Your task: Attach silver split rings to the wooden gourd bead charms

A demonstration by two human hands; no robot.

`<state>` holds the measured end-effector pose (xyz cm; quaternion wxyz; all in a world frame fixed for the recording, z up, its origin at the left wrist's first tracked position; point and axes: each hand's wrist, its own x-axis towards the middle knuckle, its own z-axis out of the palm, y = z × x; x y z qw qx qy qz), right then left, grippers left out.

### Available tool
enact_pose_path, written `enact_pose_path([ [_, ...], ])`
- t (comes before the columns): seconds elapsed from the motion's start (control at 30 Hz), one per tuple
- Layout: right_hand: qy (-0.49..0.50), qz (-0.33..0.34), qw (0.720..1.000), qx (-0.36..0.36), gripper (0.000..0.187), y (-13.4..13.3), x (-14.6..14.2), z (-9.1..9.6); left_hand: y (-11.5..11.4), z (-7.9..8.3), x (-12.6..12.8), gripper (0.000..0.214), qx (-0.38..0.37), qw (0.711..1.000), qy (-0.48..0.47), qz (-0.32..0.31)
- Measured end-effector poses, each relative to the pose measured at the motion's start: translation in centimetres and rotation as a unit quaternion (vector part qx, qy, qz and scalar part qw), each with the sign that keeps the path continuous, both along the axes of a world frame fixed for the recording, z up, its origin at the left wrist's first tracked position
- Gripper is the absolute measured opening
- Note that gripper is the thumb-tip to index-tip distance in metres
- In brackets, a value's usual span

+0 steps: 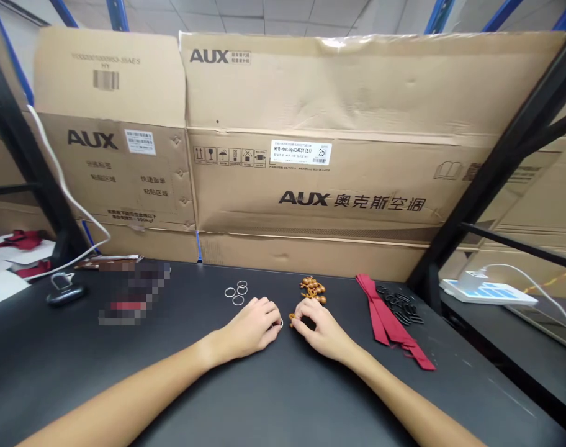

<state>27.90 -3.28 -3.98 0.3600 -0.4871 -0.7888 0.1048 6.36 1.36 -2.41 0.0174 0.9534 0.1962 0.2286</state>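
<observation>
My left hand (249, 330) is closed over the dark table (246, 397), and the edge of a silvery metal ring (282, 323) shows at its fingertips. Facing it across a small gap is my right hand (327, 332), thumb and forefinger pinched on a small brown wooden pendant (291, 318). The fingers hide most of both pieces. Several similar shiny brown pendants (313, 287) lie heaped just beyond my right hand. Up and left of my left hand, several loose metal rings (238, 300) rest flat on the table.
Red ribbon strips (380, 313) and a pile of black clasps (403, 305) lie to the right. A dark object with a strap (66, 294) and a brown packet (108, 262) sit at left. Large cardboard (306, 174) stands behind. A power strip (488, 292) is far right.
</observation>
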Motion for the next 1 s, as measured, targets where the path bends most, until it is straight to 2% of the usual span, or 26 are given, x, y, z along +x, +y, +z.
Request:
enact_pose_path([
  [0.27, 0.002, 0.008, 1.0, -0.005, 0.018, 0.2, 0.1, -0.2, 0.0, 0.2, -0.1, 0.009, -0.028, 1.0, 0.008, 0.011],
  [0.5, -0.012, 0.023, 1.0, -0.005, 0.014, -0.3, -0.3, 0.2, 0.4, -0.4, 0.1, 0.015, 0.041, 0.998, 0.042, -0.019],
  [0.73, -0.034, 0.054, 0.998, -0.008, 0.011, -0.9, -0.9, 0.7, 0.0, 0.4, -0.2, 0.015, -0.114, 0.992, -0.043, -0.023],
  [1.0, -0.03, 0.05, 0.998, 0.001, 0.012, -1.0, -1.4, 0.9, -0.3, 0.9, -0.2, 0.014, -0.177, 0.983, -0.046, -0.03],
])
